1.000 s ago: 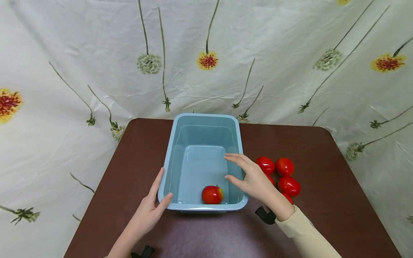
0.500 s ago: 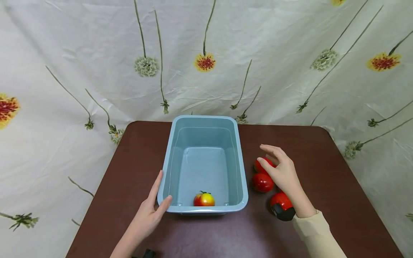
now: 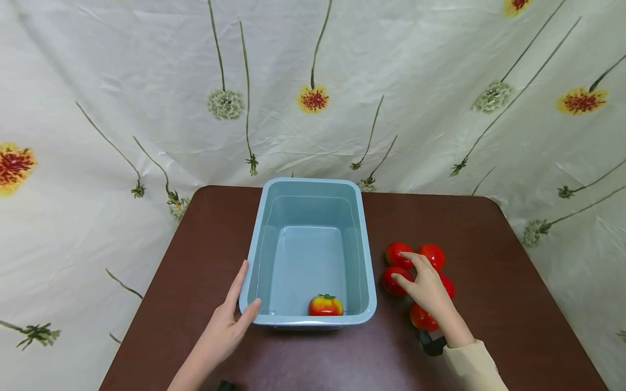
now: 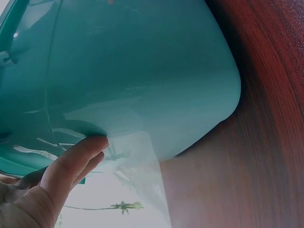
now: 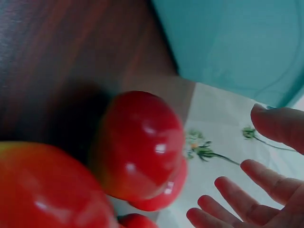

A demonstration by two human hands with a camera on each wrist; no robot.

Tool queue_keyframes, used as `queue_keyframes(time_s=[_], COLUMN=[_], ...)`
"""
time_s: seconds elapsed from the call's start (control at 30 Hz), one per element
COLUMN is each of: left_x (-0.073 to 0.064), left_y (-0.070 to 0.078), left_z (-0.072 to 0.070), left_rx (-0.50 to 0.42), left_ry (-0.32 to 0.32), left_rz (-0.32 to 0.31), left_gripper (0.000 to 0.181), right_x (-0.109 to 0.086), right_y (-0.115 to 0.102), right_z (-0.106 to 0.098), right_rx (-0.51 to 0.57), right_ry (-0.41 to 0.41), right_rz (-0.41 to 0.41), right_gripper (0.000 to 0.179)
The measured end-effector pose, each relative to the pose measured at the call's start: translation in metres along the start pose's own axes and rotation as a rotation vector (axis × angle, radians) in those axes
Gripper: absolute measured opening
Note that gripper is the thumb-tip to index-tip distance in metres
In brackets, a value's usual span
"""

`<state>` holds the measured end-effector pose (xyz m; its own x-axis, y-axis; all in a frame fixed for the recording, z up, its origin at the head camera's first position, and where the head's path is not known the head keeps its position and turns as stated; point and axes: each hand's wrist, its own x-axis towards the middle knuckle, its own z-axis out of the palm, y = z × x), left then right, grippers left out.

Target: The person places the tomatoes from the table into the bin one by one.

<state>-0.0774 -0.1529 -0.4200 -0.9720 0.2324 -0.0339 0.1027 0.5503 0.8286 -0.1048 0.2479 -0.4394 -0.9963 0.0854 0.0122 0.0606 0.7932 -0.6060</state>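
Note:
On the table stands a light blue plastic basin [image 3: 308, 320]. A red and yellow tomato [image 3: 326, 307] lies inside, near its front wall. My left hand [image 3: 222, 328] rests at the basin's near left corner, fingers [image 4: 76, 164] along the outside and thumb at the rim. To the right of the basin my right hand [image 3: 431, 289] hovers over several shiny red tomatoes, fingers spread and holding nothing. Its thumb is just above the near-left tomato [image 3: 394, 281], its fingers near the far-left tomato [image 3: 397, 255]. In the right wrist view a tomato [image 5: 142, 147] sits apart from the fingers.
Another tomato [image 3: 423, 317] lies below my right wrist, and one more [image 3: 432, 256] beyond the hand. A black strap [image 3: 430, 344] hangs under that wrist. A dark brown table [image 3: 494, 304] carries everything, with floral cloth [image 3: 313, 49] behind and around it.
My right hand has moved from above the basin to the right and lowered over the tomatoes. The tomato inside the basin has rolled and turned. My left hand stays at the rim.

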Motion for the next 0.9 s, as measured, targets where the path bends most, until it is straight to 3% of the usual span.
queue_keyframes(time_s=[0.5, 0.9], left_x=[-0.001, 0.001], left_y=[-0.004, -0.001], left_z=[0.001, 0.001], left_rx=[-0.001, -0.013], left_ry=[0.012, 0.01], left_rz=[0.022, 0.025], left_gripper=[0.076, 0.076], right_x=[-0.006, -0.011], right_y=[0.013, 0.016], right_z=[0.025, 0.04], right_rx=[-0.064, -0.128], right_ry=[-0.024, 0.018], right_rz=[0.077, 0.008], right_gripper=[0.072, 0.075])
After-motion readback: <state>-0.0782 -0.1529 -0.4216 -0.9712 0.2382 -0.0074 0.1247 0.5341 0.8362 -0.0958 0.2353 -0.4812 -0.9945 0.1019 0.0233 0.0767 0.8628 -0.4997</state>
